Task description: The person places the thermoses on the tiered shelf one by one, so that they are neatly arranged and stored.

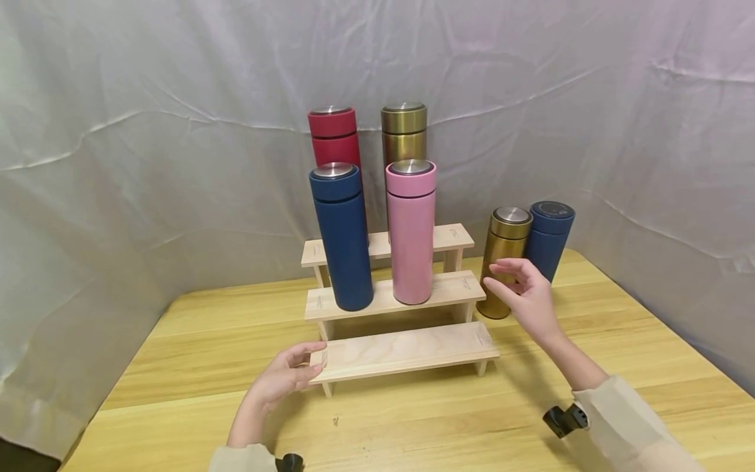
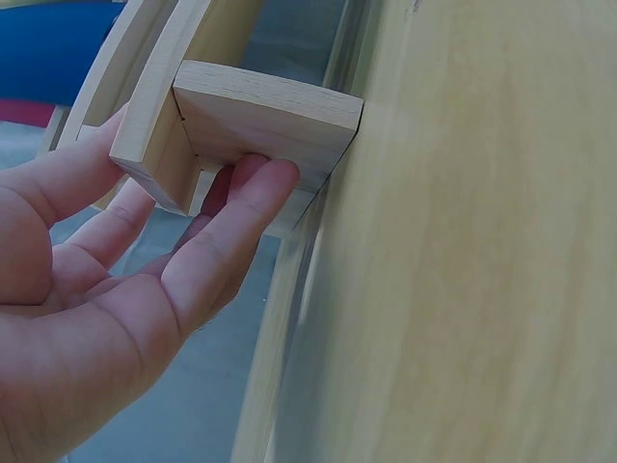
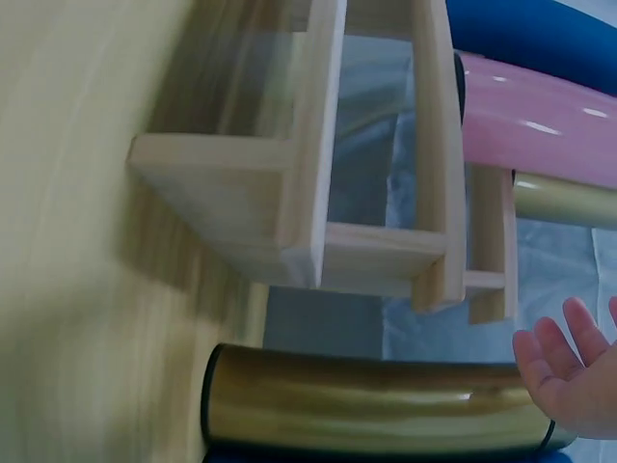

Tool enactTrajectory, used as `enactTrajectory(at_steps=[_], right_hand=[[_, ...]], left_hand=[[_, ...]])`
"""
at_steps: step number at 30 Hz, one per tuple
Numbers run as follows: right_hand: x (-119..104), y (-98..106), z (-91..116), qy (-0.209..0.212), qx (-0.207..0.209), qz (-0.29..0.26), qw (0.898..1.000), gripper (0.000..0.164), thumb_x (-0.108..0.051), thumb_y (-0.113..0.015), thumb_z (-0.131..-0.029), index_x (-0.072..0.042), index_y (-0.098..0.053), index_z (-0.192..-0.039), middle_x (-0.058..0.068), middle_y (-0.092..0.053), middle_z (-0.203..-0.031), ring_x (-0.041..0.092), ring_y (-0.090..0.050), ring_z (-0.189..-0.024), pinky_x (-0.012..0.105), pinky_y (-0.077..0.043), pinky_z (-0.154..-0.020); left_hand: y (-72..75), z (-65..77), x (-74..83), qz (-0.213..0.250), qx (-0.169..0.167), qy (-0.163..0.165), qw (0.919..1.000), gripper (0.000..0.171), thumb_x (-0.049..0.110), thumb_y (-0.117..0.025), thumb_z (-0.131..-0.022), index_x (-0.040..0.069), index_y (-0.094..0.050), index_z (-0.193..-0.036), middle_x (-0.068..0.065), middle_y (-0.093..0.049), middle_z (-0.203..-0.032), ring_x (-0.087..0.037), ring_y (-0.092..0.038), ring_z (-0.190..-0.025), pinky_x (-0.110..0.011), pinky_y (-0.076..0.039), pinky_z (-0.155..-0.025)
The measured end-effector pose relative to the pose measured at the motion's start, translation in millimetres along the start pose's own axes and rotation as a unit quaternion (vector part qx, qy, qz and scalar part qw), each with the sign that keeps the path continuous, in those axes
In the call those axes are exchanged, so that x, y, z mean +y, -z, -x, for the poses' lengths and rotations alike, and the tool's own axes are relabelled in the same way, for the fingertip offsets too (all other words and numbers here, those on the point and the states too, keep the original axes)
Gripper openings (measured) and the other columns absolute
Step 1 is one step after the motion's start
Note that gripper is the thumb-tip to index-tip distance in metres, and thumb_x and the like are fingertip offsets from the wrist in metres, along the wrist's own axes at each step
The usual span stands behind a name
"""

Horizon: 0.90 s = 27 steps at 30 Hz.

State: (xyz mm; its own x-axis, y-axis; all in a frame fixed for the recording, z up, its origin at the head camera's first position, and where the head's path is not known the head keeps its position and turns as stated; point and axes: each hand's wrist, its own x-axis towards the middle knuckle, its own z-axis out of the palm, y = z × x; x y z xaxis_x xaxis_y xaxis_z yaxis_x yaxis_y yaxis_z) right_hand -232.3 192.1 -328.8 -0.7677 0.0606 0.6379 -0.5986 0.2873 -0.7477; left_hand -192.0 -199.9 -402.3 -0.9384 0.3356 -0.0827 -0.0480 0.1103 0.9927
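At the left end of the lowest step, my left hand [image 1: 288, 375] grips a three-step wooden riser stand [image 1: 407, 351]. In the left wrist view the thumb lies on the step's board while fingertips [image 2: 275, 178] press against the leg [image 2: 275, 111]. A gold thermos flask [image 1: 506, 246] stands on the table right of the riser, and my right hand [image 1: 527, 298] hovers in front of it. Its thumb and fingers are spread apart, holding nothing. The right wrist view shows those fingers beside the upper end of the gold flask [image 3: 376, 403].
A blue flask [image 1: 345, 242] and a pink flask [image 1: 413, 242] stand on the middle step. Behind them, on the top step, are a red flask [image 1: 334, 141] and another gold flask [image 1: 404, 134]. A second blue flask [image 1: 551, 239] stands at the right; grey cloth [image 1: 236, 164] hangs behind.
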Motion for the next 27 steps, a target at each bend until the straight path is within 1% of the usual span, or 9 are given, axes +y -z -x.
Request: enactTrajectory(at_steps=[4,8,11,15,18,21,23,26,27], right_hand=[[6.3,6.4,2.9,-0.005,0.0,0.011,1.0,0.027,0.004,-0.062,-0.08,0.011,-0.051,-0.103,0.006,-0.062,-0.096,0.009,-0.055,-0.091,0.013,-0.044,-0.07],[28.6,15.7,5.8,0.003,0.001,-0.024,1.0,0.026,-0.001,-0.065,-0.08,0.006,-0.054,-0.102,0.011,-0.062,-0.097,0.009,-0.055,-0.091,0.012,-0.044,-0.07],[69.1,27.1,5.0,0.015,0.0,-0.063,0.998,0.028,-0.001,-0.067,-0.078,0.001,-0.056,-0.103,0.01,-0.062,-0.098,0.009,-0.055,-0.092,0.012,-0.044,-0.07],[128.8,44.8,3.0,0.021,0.001,-0.043,0.999,0.037,-0.003,-0.07,-0.075,-0.004,-0.056,-0.11,0.009,-0.061,-0.104,0.013,-0.055,-0.097,0.017,-0.046,-0.073],[159.1,55.8,1.2,0.02,0.015,0.007,1.0,0.041,-0.009,-0.072,-0.075,-0.007,-0.056,-0.113,0.007,-0.06,-0.107,0.013,-0.054,-0.099,0.017,-0.046,-0.075],[158.7,63.0,-1.5,0.017,0.031,0.041,0.999,0.038,-0.013,-0.072,-0.076,-0.009,-0.058,-0.111,0.004,-0.061,-0.105,0.009,-0.055,-0.097,0.012,-0.044,-0.071],[120.0,60.7,-1.1,-0.003,0.041,0.055,0.998,0.035,-0.009,-0.07,-0.077,-0.003,-0.057,-0.109,0.007,-0.062,-0.103,0.006,-0.055,-0.094,0.011,-0.043,-0.07],[127.1,70.1,-4.8,-0.007,0.059,0.068,0.996,0.034,-0.009,-0.07,-0.077,-0.006,-0.058,-0.109,0.004,-0.062,-0.103,0.006,-0.055,-0.094,0.011,-0.044,-0.069],[140.4,74.4,-6.2,-0.002,0.071,0.08,0.994,0.035,-0.01,-0.071,-0.076,-0.009,-0.059,-0.11,0.003,-0.063,-0.103,0.007,-0.056,-0.094,0.011,-0.044,-0.069]], left_hand=[[0.3,-0.2,-0.8,-0.001,0.0,-0.001,1.0,0.051,0.01,-0.06,-0.085,-0.007,-0.039,-0.128,-0.028,-0.033,-0.127,-0.025,-0.045,-0.102,-0.045,-0.044,-0.085],[0.3,-0.7,-1.4,-0.001,0.002,0.001,1.0,0.05,0.01,-0.06,-0.085,-0.007,-0.039,-0.128,-0.028,-0.034,-0.126,-0.025,-0.045,-0.101,-0.044,-0.044,-0.084],[0.3,-0.9,-1.6,0.001,0.003,0.003,1.0,0.05,0.009,-0.06,-0.084,-0.007,-0.039,-0.128,-0.028,-0.034,-0.126,-0.025,-0.046,-0.101,-0.043,-0.044,-0.084],[0.5,-1.0,-1.0,0.001,0.003,0.002,1.0,0.051,0.01,-0.061,-0.084,-0.007,-0.039,-0.128,-0.028,-0.033,-0.127,-0.026,-0.045,-0.102,-0.043,-0.044,-0.084],[0.8,-0.7,-0.7,-0.001,0.001,0.0,1.0,0.051,0.01,-0.061,-0.084,-0.007,-0.039,-0.128,-0.029,-0.033,-0.128,-0.026,-0.045,-0.102,-0.044,-0.044,-0.084],[1.1,-0.7,-0.8,-0.002,-0.002,-0.001,1.0,0.051,0.01,-0.06,-0.085,-0.008,-0.038,-0.128,-0.027,-0.035,-0.125,-0.024,-0.046,-0.1,-0.043,-0.044,-0.084],[1.3,-1.0,-1.2,-0.001,-0.006,-0.003,1.0,0.051,0.01,-0.06,-0.085,-0.008,-0.038,-0.128,-0.025,-0.038,-0.122,-0.022,-0.047,-0.098,-0.043,-0.044,-0.084],[1.3,-1.4,-1.6,0.004,-0.011,-0.004,0.9999,0.052,0.009,-0.059,-0.085,-0.009,-0.037,-0.128,-0.02,-0.042,-0.115,-0.021,-0.049,-0.094,-0.042,-0.045,-0.084],[1.3,-1.6,-1.7,0.006,-0.011,-0.004,0.9999,0.052,0.009,-0.059,-0.085,-0.009,-0.037,-0.128,-0.02,-0.042,-0.116,-0.02,-0.049,-0.094,-0.042,-0.045,-0.084]])
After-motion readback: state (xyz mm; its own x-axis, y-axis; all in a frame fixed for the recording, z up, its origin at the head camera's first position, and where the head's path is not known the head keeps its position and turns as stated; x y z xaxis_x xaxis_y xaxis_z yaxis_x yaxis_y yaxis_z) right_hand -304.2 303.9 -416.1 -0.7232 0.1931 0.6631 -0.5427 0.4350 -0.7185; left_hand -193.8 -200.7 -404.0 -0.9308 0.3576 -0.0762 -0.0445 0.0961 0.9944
